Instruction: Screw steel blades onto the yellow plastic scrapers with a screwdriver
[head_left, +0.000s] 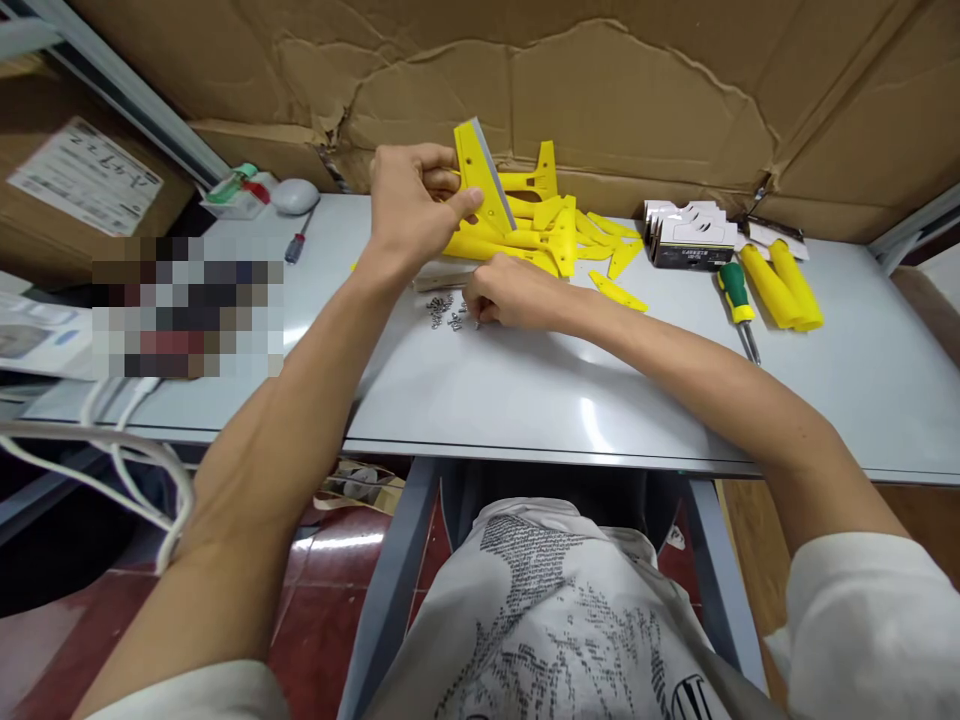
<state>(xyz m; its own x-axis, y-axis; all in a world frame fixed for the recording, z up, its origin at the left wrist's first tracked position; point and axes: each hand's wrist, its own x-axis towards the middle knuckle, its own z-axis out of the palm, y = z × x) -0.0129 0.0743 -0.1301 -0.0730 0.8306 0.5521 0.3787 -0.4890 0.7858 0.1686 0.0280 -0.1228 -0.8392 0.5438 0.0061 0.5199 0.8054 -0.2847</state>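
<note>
My left hand (411, 205) holds a yellow plastic scraper with a metal blade edge (480, 178) upright above the grey table (570, 400). My right hand (510, 292) rests on the table with its fingertips at a small heap of screws (444, 311), fingers curled down; whether it pinches a screw I cannot tell. Behind both hands lies a pile of yellow plastic scraper parts (559, 235).
A green-handled screwdriver (737, 300) and yellow handles (784, 285) lie at the right, next to small white boxes (686, 238). A small screwdriver (298, 242) and a white mouse (295, 195) lie at the left. Cardboard lines the back. White cables (120, 455) hang off the table's left front.
</note>
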